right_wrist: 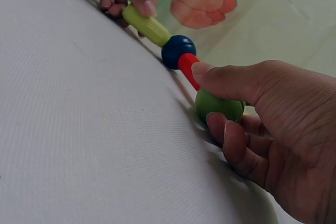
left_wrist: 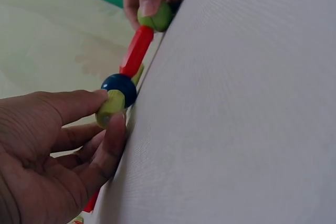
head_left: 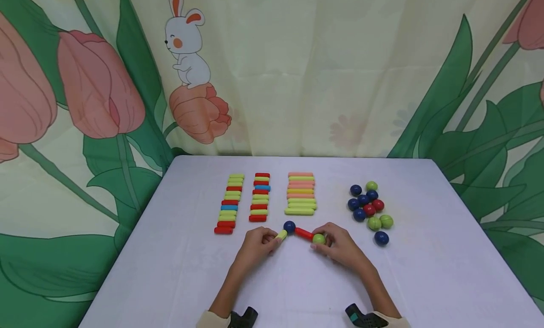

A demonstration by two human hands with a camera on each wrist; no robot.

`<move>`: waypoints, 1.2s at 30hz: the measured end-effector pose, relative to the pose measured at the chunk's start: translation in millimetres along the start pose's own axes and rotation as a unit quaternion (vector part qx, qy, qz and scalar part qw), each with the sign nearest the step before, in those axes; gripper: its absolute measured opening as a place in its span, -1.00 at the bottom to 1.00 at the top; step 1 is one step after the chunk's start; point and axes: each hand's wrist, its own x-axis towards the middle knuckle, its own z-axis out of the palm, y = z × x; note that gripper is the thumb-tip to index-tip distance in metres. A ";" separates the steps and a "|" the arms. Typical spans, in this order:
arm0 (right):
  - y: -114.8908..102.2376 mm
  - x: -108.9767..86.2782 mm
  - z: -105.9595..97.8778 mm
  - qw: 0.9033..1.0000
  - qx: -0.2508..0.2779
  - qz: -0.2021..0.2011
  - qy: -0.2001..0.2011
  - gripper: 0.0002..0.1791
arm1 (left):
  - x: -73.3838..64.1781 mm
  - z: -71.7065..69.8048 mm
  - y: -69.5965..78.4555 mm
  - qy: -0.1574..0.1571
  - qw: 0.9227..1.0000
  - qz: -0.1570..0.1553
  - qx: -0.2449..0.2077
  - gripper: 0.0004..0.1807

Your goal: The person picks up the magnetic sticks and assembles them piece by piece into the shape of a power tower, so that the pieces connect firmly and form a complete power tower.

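The left hand (head_left: pixel 257 245) pinches a yellow-green stick (head_left: pixel 282 235) between thumb and fingers; the right hand (head_left: pixel 342 245) has thumb and fingers closed round a green ball (head_left: pixel 318 239). A dark blue ball (head_left: pixel 289 227) and red stick (head_left: pixel 303 233) join these between the hands. The right wrist view shows ridges along the yellow-green stick; only the head view shows loose balls (head_left: pixel 369 210) at right.

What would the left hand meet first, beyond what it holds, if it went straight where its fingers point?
Probably the dark blue ball, at the far end of the lime ribbed stick the left hand pinches; depth is unclear.
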 end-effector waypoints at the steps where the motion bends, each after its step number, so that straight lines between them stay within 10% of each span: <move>1: 0.9 0.0 0.4 1.000 -0.002 -0.003 0.002 -0.60 | -0.4 -0.3 0.6 -0.001 1.000 0.002 0.000 -0.70; 22: 2.2 1.7 5.1 0.998 -0.024 0.016 0.056 -0.57 | -6.1 7.2 7.7 -0.053 0.998 0.014 -0.002 -0.70; 36: 2.2 3.3 8.0 0.996 -0.027 -0.003 0.081 -0.58 | -4.5 -1.4 1.0 -0.008 1.000 -0.010 0.001 -0.83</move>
